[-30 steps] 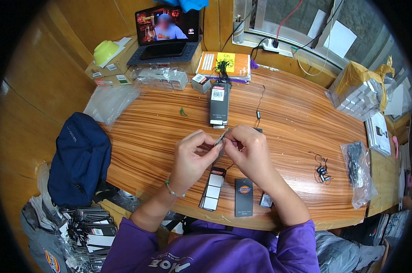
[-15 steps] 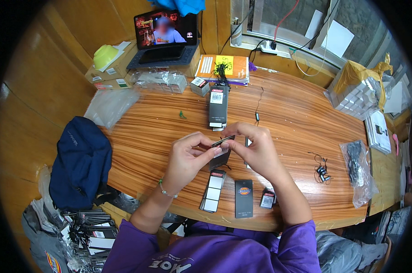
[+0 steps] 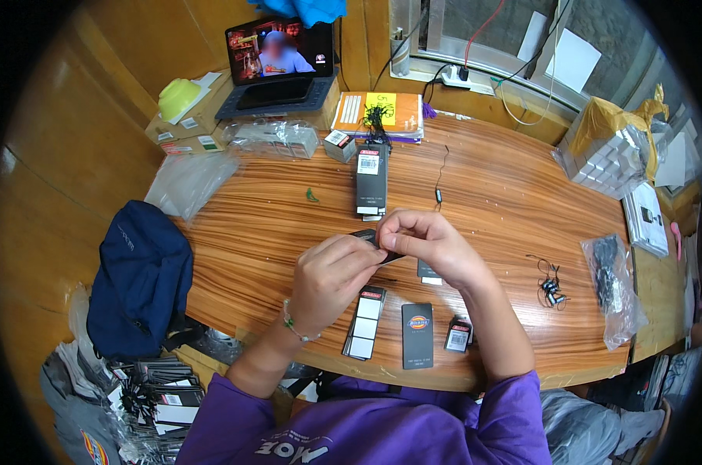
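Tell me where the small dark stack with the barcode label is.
In the head view, the small dark stack sits near the front edge of the table, between the oval-emblem tag and the right forearm.

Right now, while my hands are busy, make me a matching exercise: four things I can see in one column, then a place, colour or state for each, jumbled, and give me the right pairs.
Things
1. Left hand
2. Bag
3. Bowl
4. Loose cord tangle

Places, colours and states
A. Yellow-green
B. Lying toward the right side of the table
C. With a dark card in its grip
D. Dark blue

Right pairs
1-C, 2-D, 3-A, 4-B
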{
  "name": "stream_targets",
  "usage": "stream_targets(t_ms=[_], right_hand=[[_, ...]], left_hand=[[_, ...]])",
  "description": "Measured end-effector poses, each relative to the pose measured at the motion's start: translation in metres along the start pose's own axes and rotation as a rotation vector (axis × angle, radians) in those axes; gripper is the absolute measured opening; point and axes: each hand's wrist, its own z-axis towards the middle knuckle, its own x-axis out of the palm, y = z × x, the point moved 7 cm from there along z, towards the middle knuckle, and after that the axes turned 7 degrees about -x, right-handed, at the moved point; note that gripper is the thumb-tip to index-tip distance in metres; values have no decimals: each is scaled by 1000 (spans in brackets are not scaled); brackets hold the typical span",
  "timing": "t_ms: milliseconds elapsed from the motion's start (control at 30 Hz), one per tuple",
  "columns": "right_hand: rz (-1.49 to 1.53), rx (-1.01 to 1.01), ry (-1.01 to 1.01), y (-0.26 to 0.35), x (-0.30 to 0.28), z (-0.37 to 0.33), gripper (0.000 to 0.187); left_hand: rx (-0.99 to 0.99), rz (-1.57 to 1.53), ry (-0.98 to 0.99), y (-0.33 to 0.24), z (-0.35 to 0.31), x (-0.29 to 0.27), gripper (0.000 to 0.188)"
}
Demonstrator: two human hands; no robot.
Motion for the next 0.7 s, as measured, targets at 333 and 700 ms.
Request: stream_targets(t_ms=[333, 700], right_hand=[[-249, -111, 160, 18, -1, -1, 8], [468, -451, -222, 61, -28, -11, 11]], left_hand=[[-9, -17, -25, 5, 0, -2, 14], [-511, -457, 275, 28, -13, 31, 26]])
